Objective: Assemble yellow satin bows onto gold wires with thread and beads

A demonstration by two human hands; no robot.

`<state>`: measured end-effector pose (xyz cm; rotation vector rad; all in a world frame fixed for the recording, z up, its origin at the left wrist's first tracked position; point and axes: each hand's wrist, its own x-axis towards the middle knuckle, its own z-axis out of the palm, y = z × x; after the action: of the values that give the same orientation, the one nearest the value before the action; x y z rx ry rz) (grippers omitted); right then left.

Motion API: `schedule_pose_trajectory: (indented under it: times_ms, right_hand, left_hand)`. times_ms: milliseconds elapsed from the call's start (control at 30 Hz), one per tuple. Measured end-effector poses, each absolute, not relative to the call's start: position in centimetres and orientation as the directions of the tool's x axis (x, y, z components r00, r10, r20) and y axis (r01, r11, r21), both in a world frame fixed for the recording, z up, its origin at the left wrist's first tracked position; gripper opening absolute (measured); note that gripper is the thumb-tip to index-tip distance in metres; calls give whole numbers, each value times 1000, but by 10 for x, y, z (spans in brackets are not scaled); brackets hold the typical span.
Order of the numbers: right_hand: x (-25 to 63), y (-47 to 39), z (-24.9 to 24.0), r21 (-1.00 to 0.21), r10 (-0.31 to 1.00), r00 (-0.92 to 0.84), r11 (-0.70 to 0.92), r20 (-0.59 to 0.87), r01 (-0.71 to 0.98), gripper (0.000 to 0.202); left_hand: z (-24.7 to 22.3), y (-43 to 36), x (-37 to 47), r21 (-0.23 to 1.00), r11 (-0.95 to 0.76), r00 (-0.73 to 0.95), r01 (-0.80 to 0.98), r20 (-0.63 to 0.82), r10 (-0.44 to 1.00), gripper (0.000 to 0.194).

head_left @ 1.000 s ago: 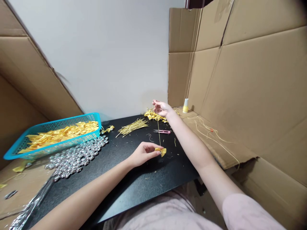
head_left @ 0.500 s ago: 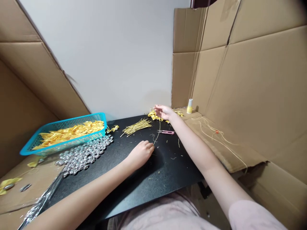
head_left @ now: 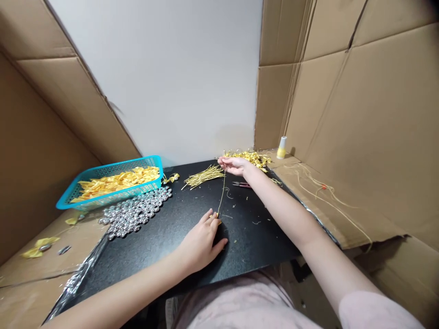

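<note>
On the black tabletop [head_left: 157, 246], my left hand [head_left: 202, 242] presses a small yellow ribbon piece [head_left: 215, 216] under its fingertips, thumb held apart. Most of that ribbon piece is covered by the fingers. A thin gold cord [head_left: 222, 196] runs taut from it up to my right hand [head_left: 235, 165], whose fingers are pinched on the upper end. Beside the right hand lies a bundle of gold cords [head_left: 204, 177]. Thread snips [head_left: 242, 184] rest just below the right wrist, partly behind the forearm.
At left stands a blue basket [head_left: 73, 185] of yellow ribbon bows [head_left: 118, 183], with many silver beads [head_left: 137, 212] in front. Finished-looking yellow bows with cords [head_left: 252, 157] lie at the back. A thread cone [head_left: 281, 147] stands on cardboard at right, near loose cords [head_left: 315, 187].
My left hand has turned and opened its thumb outward, exposing the yellow ribbon piece at its fingertips. The right hand has kept the cord raised. The camera view has shifted slightly left.
</note>
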<state>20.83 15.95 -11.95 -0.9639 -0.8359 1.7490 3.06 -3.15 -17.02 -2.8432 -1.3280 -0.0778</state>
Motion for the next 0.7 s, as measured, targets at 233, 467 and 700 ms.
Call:
schedule_pose_trajectory:
  times_ms: [233,467,700]
  right_hand:
    - [203,156,-121,-902,949,-186,-302,-254,-309,12]
    - [176,159,-135,-968,967,-113,-238,-228,-76,35]
    - [144,173,-150,-936,968,-139,-157,-209,315,34]
  left_hand:
    - [-159,-47,22,47,-587,589,808,-61,806,65]
    - [-160,-70,58,-146,-472,463,870,-94,882,77]
    - [-147,-67,86,-112,-367,356,924,-105,929,61]
